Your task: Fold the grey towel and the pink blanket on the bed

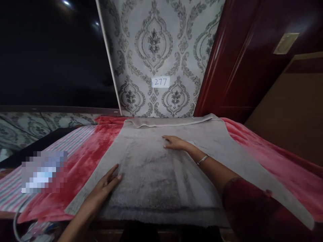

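A grey plush cloth is spread over a red blanket, its far edge folded over near the wall. Toward its middle, my right hand rests on or just above the pile, fingers stretched and apart, a bangle around the wrist. My left hand is at the cloth's left side, thumb and fingers spread; whether it presses on the fabric I cannot tell. Neither hand holds anything. The near edge of the cloth hangs at the front of the table.
A large black screen stands at the left, with a blurred-out object and its cable below it on striped cloth. Patterned wallpaper bears a paper label marked 277. Dark red wooden panelling and a brown board border the right.
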Tool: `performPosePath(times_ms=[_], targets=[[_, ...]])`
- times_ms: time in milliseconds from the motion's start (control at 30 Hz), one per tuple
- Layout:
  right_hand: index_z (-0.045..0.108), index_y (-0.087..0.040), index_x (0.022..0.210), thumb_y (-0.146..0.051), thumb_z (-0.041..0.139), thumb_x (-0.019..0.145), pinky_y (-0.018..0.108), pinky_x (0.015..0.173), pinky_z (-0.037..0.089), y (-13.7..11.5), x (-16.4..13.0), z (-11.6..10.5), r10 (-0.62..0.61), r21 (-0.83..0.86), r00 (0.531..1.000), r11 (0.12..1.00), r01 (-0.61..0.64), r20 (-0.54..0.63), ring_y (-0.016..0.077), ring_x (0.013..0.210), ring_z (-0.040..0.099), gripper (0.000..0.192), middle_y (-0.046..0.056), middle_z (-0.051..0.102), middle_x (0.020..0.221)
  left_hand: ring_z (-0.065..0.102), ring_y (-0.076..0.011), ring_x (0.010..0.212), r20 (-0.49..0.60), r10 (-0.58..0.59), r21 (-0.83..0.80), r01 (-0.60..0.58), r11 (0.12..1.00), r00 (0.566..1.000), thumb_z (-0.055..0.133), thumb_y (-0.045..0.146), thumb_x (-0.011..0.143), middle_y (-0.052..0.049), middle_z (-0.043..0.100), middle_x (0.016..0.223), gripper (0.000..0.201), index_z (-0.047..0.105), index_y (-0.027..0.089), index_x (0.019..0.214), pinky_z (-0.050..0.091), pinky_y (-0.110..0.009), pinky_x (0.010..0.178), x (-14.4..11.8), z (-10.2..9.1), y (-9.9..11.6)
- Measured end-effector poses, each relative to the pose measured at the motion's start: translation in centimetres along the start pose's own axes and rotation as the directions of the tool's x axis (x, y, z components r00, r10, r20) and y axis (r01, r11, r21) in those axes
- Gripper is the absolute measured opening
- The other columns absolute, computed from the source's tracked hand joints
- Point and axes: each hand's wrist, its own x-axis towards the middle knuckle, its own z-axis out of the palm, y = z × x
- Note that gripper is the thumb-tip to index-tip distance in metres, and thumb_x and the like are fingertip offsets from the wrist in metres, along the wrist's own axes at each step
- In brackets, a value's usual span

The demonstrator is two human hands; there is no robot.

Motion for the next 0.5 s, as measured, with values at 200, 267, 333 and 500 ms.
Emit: performPosePath(times_ms=[200,267,333,500], targets=[[0.067,-0.017,0.123,-0.050,0.077,0.074,0.033,0.091,0.051,0.6,3.7,-0.2,0.025,0.042,0.987,0.999,-0.032,0.161,0.0286,0.110,0.065,0.060,0.014,0.068,0.125,0.041,-0.0357,0.141,-0.030,-0.021,-0.102,0.018,0.995,0.999,0.086,0.052,0.058,-0.018,0.055,0.144,0.103,0.049,0.017,0.147,0.034,-0.044,0.116,-0.2,0.8,1.0],[0.066,-0.016,0.121,-0.051,0.077,0.073,0.031,0.089,0.051,0.8,4.4,-0.4,0.017,0.067,0.981,0.997,-0.030,0.195,0.0271,0.107,0.066,0.060,0.013,0.068,0.124,0.040,-0.0334,0.143,-0.019,-0.037,-0.184,0.033,0.982,0.999,0.087,0.049,0.060,-0.016,0.051,0.149,0.097,0.050,0.020,0.145,0.035,-0.040,0.116,-0.5,1.1,0.8],[0.066,-0.016,0.121,-0.051,0.078,0.071,0.031,0.088,0.050,0.9,5.0,-0.4,0.006,0.089,0.976,0.996,-0.026,0.218,0.0266,0.107,0.065,0.062,0.013,0.067,0.124,0.044,-0.0317,0.140,-0.001,-0.087,-0.292,0.083,0.953,0.996,0.086,0.047,0.064,-0.014,0.050,0.150,0.090,0.052,0.022,0.144,0.037,-0.039,0.115,-0.5,1.2,0.4],[0.066,-0.016,0.116,-0.050,0.079,0.067,0.032,0.088,0.050,1.3,5.9,0.0,-0.029,0.138,0.967,0.990,-0.006,0.254,0.0271,0.108,0.062,0.061,0.011,0.068,0.120,0.063,-0.0297,0.121,0.024,-0.201,-0.476,0.188,0.859,0.979,0.085,0.039,0.068,-0.015,0.065,0.133,0.072,0.061,0.021,0.134,0.050,-0.039,0.102,0.6,1.6,-0.3]])
